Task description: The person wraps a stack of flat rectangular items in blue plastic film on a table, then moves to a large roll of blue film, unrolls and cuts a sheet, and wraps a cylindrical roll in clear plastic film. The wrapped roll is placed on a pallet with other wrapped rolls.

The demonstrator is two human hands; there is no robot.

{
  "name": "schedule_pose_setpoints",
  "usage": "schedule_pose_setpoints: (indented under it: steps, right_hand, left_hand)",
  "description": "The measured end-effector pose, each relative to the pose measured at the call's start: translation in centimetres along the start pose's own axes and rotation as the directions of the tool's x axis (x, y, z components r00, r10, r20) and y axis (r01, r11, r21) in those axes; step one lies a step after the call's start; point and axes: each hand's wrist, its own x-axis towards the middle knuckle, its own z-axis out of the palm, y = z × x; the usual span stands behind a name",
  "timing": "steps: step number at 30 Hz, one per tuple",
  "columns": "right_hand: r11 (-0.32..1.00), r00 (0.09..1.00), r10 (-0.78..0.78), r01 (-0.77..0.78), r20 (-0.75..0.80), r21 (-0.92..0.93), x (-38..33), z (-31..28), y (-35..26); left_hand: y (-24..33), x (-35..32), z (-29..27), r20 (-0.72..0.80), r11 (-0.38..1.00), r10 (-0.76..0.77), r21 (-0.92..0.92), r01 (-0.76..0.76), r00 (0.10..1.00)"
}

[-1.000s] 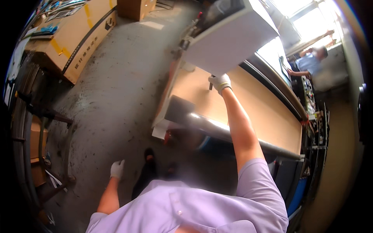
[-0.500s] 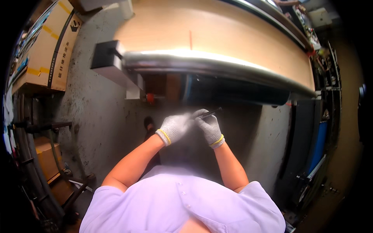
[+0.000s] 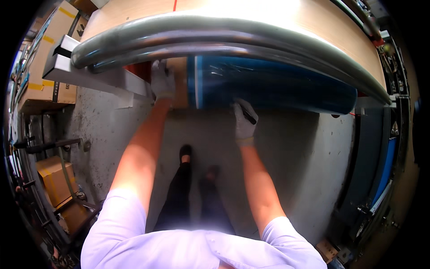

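My left hand, in a grey knit glove, reaches under the metal rollers beside the brown cardboard end of a roll. Its fingers point up and look stretched out, though slightly blurred; whether they touch the cardboard I cannot tell. Shiny blue film covers the rest of the roll, with a pale band near its left end. In front of the roll's lower edge, my gloved right hand is closed around a slim black pen-like tool. The glove hides most of the tool.
Two long metal rollers span the front of a wood-coloured tabletop. A white frame bar supports their left side. Cardboard boxes and a dark metal rack stand at left. Dark and blue panels line the right.
My hands have parted: the left moved up to the roll's cardboard end, the right moved slightly down with the black tool. The view has shifted closer to the rollers.
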Motion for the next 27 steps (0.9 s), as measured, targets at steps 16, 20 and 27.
schedule_pose_setpoints:
  steps: [16, 20, 27]
  right_hand:
    - [0.895, 0.929, -0.348, 0.369, 0.125, -0.251, 7.5, 3.5, 5.9]
    - [0.867, 0.922, -0.361, 0.387, 0.140, -0.313, 7.6, 3.0, 5.7]
    - [0.858, 0.902, -0.422, 0.431, 0.095, -0.278, 7.7, 3.7, 4.5]
  left_hand:
    - [2.3, 2.3, 5.6, -0.050, 0.930, -0.275, 0.240, 0.279, 0.960]
    - [2.4, 2.3, 5.4, -0.022, 0.909, -0.279, 0.316, 0.271, 0.960]
    - [1.7, 2.2, 6.1, -0.023, 0.917, -0.206, 0.344, 0.201, 0.978]
